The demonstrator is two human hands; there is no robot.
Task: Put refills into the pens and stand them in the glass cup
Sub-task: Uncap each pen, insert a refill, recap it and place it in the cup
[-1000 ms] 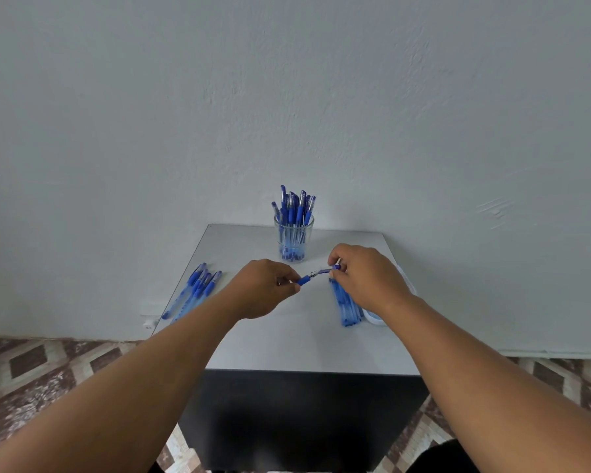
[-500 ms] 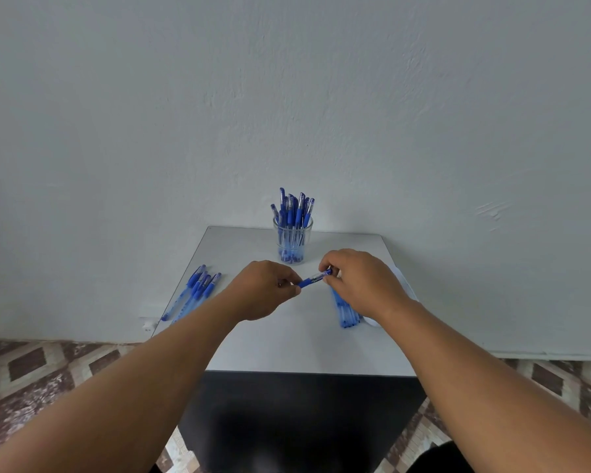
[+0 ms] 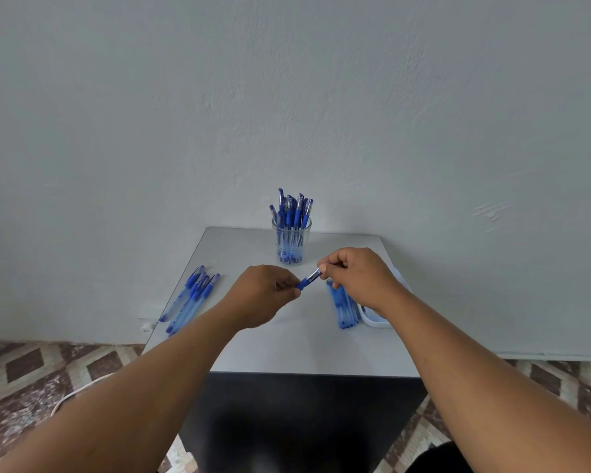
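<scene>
Both hands hold one blue pen (image 3: 309, 279) above the middle of the white table (image 3: 287, 349). My left hand (image 3: 265, 295) pinches its blue grip end. My right hand (image 3: 357, 278) pinches the clear barrel end, which its fingers partly hide. The glass cup (image 3: 291, 245) stands at the back of the table with several blue pens upright in it. A row of blue pens (image 3: 193, 298) lies at the table's left edge. Another bunch of blue pens (image 3: 345, 310) lies under my right hand.
A white tray (image 3: 376, 317) sits at the table's right edge, mostly hidden by my right wrist. A grey wall rises directly behind the table. Patterned floor tiles and a white cord (image 3: 79, 390) show to the left below.
My two hands have come closer together, so less of the pen shows between them. The right hand has moved left toward the left hand.
</scene>
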